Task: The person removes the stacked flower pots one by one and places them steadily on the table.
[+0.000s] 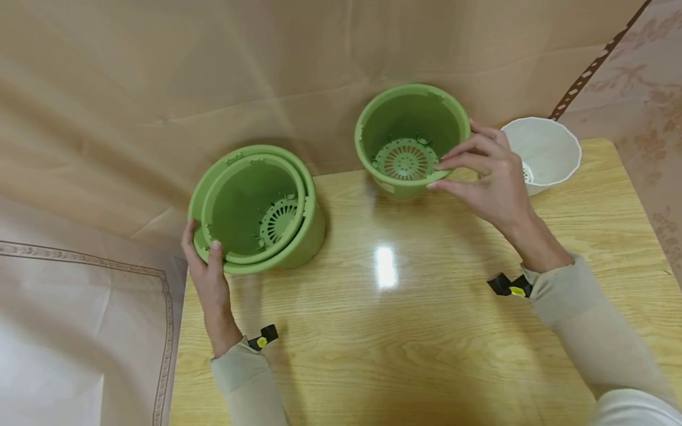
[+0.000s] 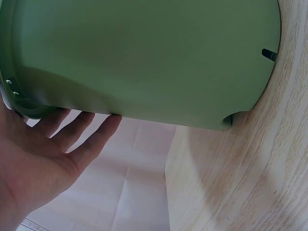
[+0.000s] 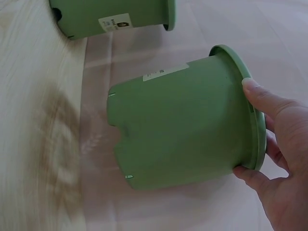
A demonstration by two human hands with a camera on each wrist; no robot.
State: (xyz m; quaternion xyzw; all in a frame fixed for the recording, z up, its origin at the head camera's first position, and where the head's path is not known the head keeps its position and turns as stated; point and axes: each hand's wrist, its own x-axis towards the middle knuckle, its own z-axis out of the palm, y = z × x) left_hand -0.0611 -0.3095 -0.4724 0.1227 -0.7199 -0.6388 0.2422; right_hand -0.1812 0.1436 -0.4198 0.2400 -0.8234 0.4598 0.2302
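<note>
On the left of the table, a large green flower pot (image 1: 314, 236) stands with a smaller green pot (image 1: 229, 195) nested inside it. My left hand (image 1: 208, 278) holds the large pot at its near-left rim, and its fingers (image 2: 91, 142) spread against the outer wall in the left wrist view. Farther right, another green flower pot (image 1: 407, 115) hangs tilted above the table's back edge. My right hand (image 1: 495, 177) pinches its rim. Slots pierce this pot's base, and a label (image 3: 166, 71) is on its side in the right wrist view.
A white pot (image 1: 549, 148) with a scalloped rim stands at the table's back right corner, behind my right hand. The wooden table (image 1: 399, 343) meets a beige cloth backdrop (image 1: 293, 71) at its rear edge. Light-coloured fabric (image 1: 64, 355) lies off the left side.
</note>
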